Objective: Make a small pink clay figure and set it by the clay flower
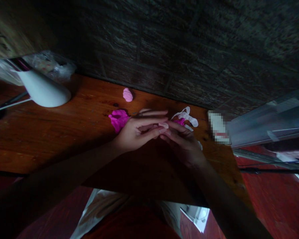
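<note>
My left hand (142, 129) and my right hand (180, 137) meet over the wooden table, fingertips touching. Between their thumbs and fingers is a small pale pink piece (163, 125) that looks like soft clay; both hands pinch it. Just left of my left hand lies a bright magenta lump (118, 119), partly behind the wrist. Farther back sits a light pink lump (127, 95). Behind my right hand are white strips (189, 117) with a bit of magenta (180, 121) among them.
A white lamp-like object (46, 89) with a cable stands on the wooden table (89, 109) at left, near crumpled clear plastic (54, 64). A dark stone-patterned wall (164, 49) runs along the back. A blurred pale packet (218, 126) lies at the table's right end.
</note>
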Demonstrator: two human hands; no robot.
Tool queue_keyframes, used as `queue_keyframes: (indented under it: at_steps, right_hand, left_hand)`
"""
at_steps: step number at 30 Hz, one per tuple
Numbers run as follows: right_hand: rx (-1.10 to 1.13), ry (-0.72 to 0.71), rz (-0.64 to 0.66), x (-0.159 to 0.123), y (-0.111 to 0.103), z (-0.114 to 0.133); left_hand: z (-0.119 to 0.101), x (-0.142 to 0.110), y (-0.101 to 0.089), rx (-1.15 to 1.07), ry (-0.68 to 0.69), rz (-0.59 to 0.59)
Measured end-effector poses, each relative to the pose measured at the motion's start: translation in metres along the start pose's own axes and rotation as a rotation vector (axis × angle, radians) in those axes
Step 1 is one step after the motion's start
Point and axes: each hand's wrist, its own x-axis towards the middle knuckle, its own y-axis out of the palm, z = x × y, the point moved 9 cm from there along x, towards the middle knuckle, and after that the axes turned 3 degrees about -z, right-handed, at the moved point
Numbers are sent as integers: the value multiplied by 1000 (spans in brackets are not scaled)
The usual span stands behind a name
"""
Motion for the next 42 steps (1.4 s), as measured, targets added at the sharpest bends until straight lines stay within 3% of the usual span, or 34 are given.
queue_keyframes:
  at_steps: [8,11,15,17,21,27,33,39,42]
  right_hand:
    - [-176,-130,-33,-7,0,9]
    - [-221,-141,-1,-8,5,14]
    - [-254,-86,21,-8,11,14]
    - [-240,-66,-13,-8,9,11]
    - [-164,-31,-8,-4,5,5]
    - [37,154,37,-2,6,-12]
    - [127,232,153,-5,18,-17]
    - [28,157,60,2,5,-19]
    - [45,190,41,0,7,-21]
  left_hand:
    - [-7,-7,10,72,91,59]
    - [-6,-6,11,77,51,79]
    - [18,-9,12,-62,-238,93]
    - [25,-12,15,-119,-314,104]
    - [19,-12,18,-136,-274,114]
    - [17,-11,19,-218,-286,151]
    - [7,-7,15,-62,-119,116]
    - [-20,-2,15,95,165,140]
    - [-21,1,4,115,173,51]
